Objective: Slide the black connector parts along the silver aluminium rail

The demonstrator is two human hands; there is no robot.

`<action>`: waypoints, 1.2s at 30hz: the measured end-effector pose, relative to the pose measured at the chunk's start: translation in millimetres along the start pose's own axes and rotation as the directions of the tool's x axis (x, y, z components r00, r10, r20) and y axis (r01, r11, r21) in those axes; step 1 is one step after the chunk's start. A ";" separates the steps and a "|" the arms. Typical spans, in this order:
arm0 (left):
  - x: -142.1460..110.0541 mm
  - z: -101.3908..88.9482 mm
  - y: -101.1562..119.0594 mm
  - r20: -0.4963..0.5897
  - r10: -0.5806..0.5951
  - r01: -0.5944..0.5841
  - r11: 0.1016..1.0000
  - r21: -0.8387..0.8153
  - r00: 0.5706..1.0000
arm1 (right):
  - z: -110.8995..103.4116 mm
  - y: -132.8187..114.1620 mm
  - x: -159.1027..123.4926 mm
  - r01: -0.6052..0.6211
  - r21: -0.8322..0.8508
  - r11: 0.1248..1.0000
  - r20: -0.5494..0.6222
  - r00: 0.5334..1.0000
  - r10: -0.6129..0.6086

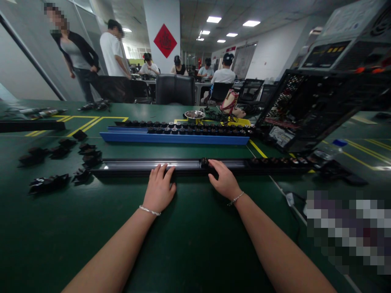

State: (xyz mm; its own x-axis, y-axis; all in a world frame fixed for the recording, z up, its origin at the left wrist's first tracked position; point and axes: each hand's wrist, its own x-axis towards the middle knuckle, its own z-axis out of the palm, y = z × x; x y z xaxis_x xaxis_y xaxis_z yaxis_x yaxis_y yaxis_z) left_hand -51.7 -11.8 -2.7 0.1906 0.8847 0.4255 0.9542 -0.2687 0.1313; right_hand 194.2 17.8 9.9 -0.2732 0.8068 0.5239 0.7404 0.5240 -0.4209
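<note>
Left hand (pixel 159 187), fingers spread, on black channel (pixel 130 165). Right hand (pixel 225 179) at small black part (pixel 204 162) inside; pinching, cannot tell. Blue channel (pixel 174 138) beyond both.

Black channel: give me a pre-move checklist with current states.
1. Left hand at the black channel: ok, fingers at its near side.
2. Right hand at the small black piece: ok, fingertips at it.
3. Small piece firmly gripped: cannot tell, fingers partly hide it.
4. Small piece against the row of pieces at the channel's right: not ok, a gap separates them.
5. Loose black pieces off the channel's left end: cannot tell, the nearest lie very close.
6. Blue channel separate: ok, it stands behind.
</note>
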 end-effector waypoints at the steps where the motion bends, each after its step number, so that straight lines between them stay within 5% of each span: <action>1: -0.1 0.1 -0.1 0.001 0.000 0.000 1.000 0.002 1.000 | 0.2 -0.2 0.1 0.001 -0.004 1.000 0.006 1.000 -0.001; 16: 0.2 1.6 -1.5 -0.007 0.013 -0.013 1.000 0.013 1.000 | 1.6 -12.5 -1.8 0.049 -0.154 0.987 0.222 0.975 -0.014; 36: 0.4 1.9 0.4 -0.020 -0.003 0.003 1.000 -0.008 1.000 | 7.4 -19.4 -3.6 0.038 -0.242 0.969 0.235 0.972 0.021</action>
State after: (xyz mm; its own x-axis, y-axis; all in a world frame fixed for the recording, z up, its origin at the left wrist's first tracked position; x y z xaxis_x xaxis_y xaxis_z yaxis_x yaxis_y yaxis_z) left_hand -50.8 -10.9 -4.2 0.1830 0.8776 0.4430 0.9528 -0.2693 0.1399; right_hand 176.3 6.7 10.7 -0.3947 0.8590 0.3261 0.8562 0.4726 -0.2087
